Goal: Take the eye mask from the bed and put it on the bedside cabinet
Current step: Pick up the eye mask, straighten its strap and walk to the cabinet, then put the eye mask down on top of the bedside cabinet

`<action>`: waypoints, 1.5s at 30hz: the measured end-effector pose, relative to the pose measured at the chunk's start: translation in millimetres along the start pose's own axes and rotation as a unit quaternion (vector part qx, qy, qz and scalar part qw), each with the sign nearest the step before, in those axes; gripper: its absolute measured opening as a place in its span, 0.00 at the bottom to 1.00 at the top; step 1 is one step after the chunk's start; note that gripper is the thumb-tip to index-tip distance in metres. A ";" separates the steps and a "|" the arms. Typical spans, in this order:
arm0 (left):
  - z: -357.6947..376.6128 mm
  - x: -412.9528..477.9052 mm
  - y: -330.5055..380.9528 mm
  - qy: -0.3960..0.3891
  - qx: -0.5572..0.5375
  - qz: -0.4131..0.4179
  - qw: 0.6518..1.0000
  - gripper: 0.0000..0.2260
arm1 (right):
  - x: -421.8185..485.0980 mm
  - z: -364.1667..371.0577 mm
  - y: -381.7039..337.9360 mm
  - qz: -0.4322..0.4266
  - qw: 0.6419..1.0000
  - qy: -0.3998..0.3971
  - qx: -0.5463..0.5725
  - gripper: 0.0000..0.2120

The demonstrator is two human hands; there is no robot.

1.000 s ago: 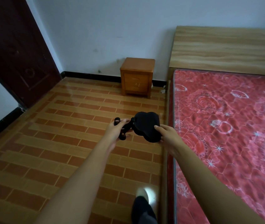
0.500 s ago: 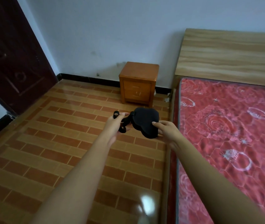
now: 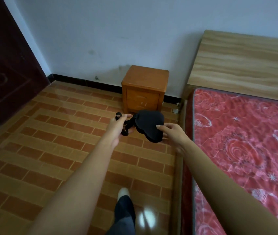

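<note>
I hold a black padded eye mask out in front of me over the tiled floor. My right hand pinches its right side between thumb and fingers. My left hand grips the mask's black strap, which loops around the fingers. The orange wooden bedside cabinet stands against the wall just beyond the mask, its top bare. The bed with a red patterned mattress lies to my right.
A dark wooden door fills the left side. The bed's light wood headboard stands against the white wall. My leg and foot show at the bottom on the brown tiled floor. Small scraps lie between cabinet and bed.
I have stepped closer to the cabinet, which now looks larger and nearer. Both hands keep the same hold on the mask, carried forward with me.
</note>
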State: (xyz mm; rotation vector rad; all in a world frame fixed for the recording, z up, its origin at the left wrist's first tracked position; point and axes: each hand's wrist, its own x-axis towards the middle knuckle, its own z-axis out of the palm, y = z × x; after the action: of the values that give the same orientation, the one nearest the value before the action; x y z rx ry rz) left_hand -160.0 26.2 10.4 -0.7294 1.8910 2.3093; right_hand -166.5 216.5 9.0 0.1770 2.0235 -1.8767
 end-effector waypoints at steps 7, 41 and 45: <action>-7.4 134.3 66.6 0.000 -0.005 -0.008 1.000 0.08 | 130.2 28.6 -57.8 -0.020 1.000 0.008 -0.009 0.05; 174.8 604.9 216.9 -0.007 0.061 -0.075 0.995 0.07 | 628.0 -88.6 -192.3 0.033 0.999 0.038 0.003 0.02; 184.2 628.2 217.7 -0.036 0.113 -0.074 0.990 0.07 | 654.6 -95.5 -186.6 0.063 0.997 0.044 0.005 0.09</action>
State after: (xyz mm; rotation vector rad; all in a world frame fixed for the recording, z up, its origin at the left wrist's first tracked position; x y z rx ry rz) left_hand -848.6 -3.8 -18.4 -0.7225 1.9523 1.9667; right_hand -851.2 187.0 -43.4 0.3871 2.0095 -1.8314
